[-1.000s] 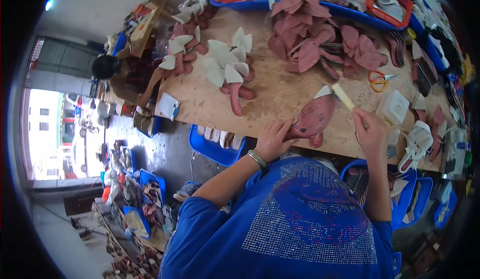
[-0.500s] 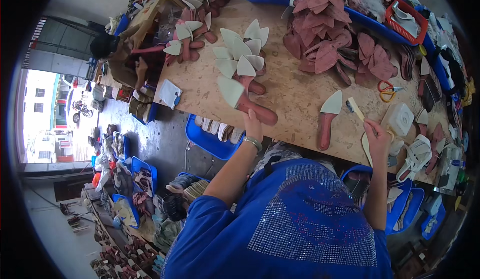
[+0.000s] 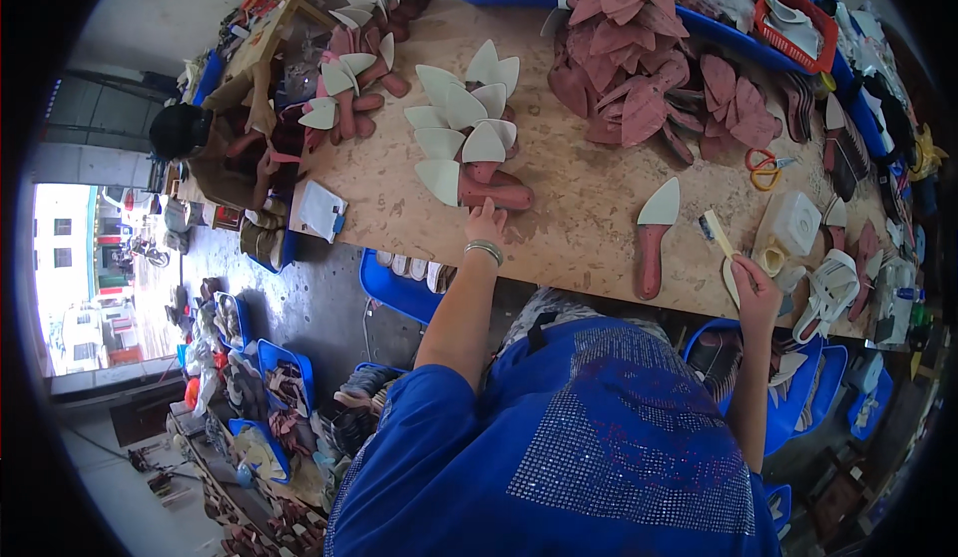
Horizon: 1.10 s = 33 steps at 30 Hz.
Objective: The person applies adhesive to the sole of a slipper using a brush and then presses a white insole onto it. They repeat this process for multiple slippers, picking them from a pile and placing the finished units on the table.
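My left hand point(image 3: 486, 222) has its fingers on the near edge of a dark red shoe insole point(image 3: 504, 194) with a pale white toe piece. This insole lies at the front of a fanned cluster of similar white-tipped insoles point(image 3: 463, 106). In my right hand point(image 3: 756, 285) is a small brush point(image 3: 719, 236) with a light wooden handle, its dark bristle end pointing up and left above the table. Between my hands, a single insole point(image 3: 651, 258) with a white toe lies alone. A white plastic container point(image 3: 790, 223) stands just beyond my right hand.
Dark red pieces point(image 3: 624, 68) are heaped at the back of the wooden table point(image 3: 569, 233). Orange-handled scissors point(image 3: 764, 170) lie at right, near white straps point(image 3: 830, 292). A clipboard-like white pad point(image 3: 321, 211) is at the left edge. Another person point(image 3: 225, 148) works beyond it.
The insole in my left hand has moved from tilted above the table down onto it, against the cluster. My right hand still holds the brush, nearly in place. The view has shifted slightly.
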Each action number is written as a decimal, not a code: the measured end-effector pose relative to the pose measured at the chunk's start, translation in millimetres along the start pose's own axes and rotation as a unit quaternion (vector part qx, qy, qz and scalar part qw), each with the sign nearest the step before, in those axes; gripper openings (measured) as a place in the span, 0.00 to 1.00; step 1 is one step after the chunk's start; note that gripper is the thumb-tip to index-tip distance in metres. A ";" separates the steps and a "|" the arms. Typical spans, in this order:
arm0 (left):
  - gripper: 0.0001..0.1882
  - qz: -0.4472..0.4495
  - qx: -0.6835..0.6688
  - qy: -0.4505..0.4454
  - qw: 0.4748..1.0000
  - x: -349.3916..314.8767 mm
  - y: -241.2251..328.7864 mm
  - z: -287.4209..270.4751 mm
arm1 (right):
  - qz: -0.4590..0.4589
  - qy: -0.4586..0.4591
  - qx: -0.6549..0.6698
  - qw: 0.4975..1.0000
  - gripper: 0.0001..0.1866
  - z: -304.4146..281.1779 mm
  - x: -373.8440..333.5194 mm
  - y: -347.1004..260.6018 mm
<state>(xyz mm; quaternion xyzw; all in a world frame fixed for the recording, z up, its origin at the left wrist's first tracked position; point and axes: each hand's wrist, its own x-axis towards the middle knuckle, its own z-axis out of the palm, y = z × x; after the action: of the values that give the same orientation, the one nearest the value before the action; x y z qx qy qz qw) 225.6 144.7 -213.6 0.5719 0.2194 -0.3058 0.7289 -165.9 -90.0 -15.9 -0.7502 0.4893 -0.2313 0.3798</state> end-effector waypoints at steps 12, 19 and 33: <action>0.19 -0.003 0.033 0.044 0.998 29.6 -25.1 -15.9 | 0.001 0.017 0.008 1.000 0.10 5.1 -3.2 4.7; 0.22 0.003 0.073 0.068 0.995 16.1 -20.1 -12.8 | 0.022 0.012 0.012 1.000 0.10 1.5 -1.9 3.0; 0.29 0.268 0.673 -0.163 0.670 -69.0 -236.7 126.0 | 0.101 0.101 -0.083 0.986 0.12 -65.1 -34.4 79.2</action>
<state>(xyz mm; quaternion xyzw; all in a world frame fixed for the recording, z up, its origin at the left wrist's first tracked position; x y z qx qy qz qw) 7.5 -1.4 -301.6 0.8824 -0.3312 -0.2504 0.2213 -271.2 -99.5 -38.8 -0.6987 0.6159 -0.2246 0.2864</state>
